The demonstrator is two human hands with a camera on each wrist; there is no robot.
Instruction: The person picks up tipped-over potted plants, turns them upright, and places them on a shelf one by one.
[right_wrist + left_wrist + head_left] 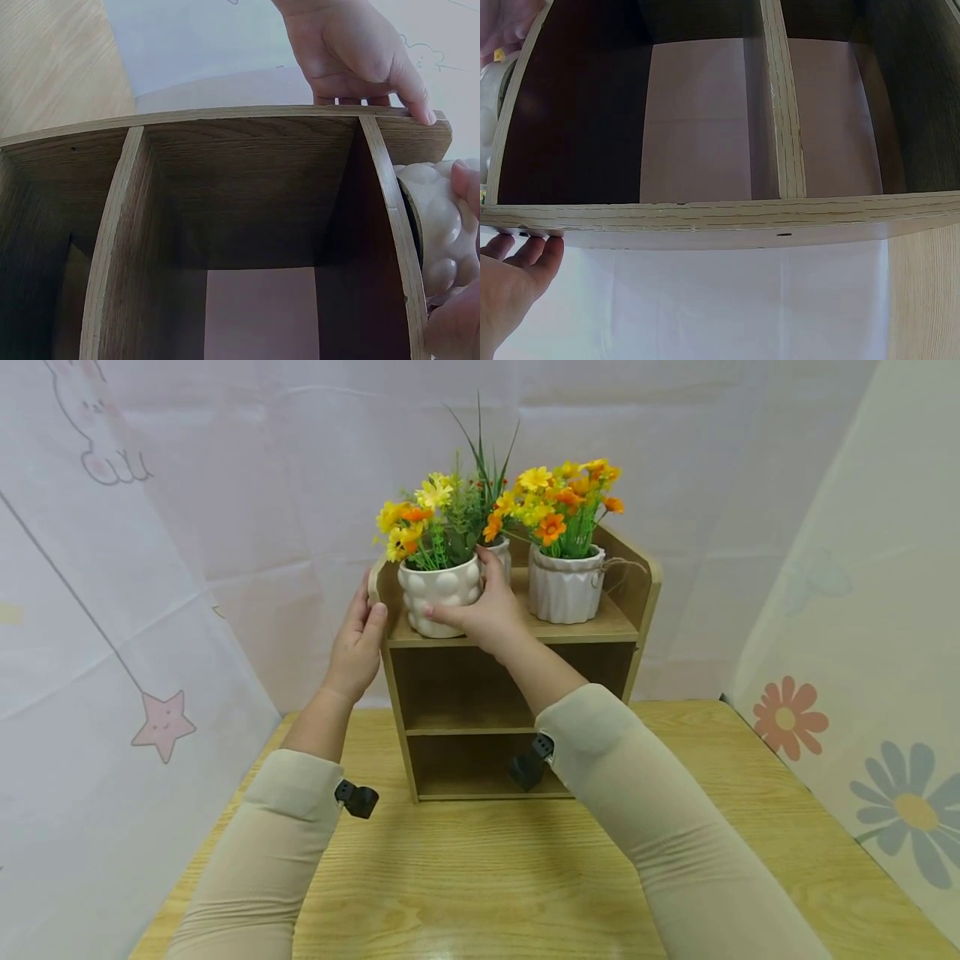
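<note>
A small wooden shelf unit (pixel 513 639) stands on the table. On its top board, at the left, sits a bumpy white flowerpot (pixel 442 589) with yellow and orange flowers. My right hand (pixel 491 610) grips this pot, the thumb across its front and the fingers around its right side. My left hand (pixel 356 647) rests against the shelf's left side panel (pixel 705 217); in the right wrist view its fingers lie on the outer face and its thumb touches the front edge. The pot's knobbly wall (pixel 442 232) shows beside the top board there.
A ribbed white pot (pixel 566 589) with orange and yellow flowers and a twine bow stands at the top board's right. Another pot (pixel 502 560) with tall grassy leaves is behind, partly hidden. The wooden table (pixel 465 877) lies below; printed cloth (pixel 217 543) hangs around.
</note>
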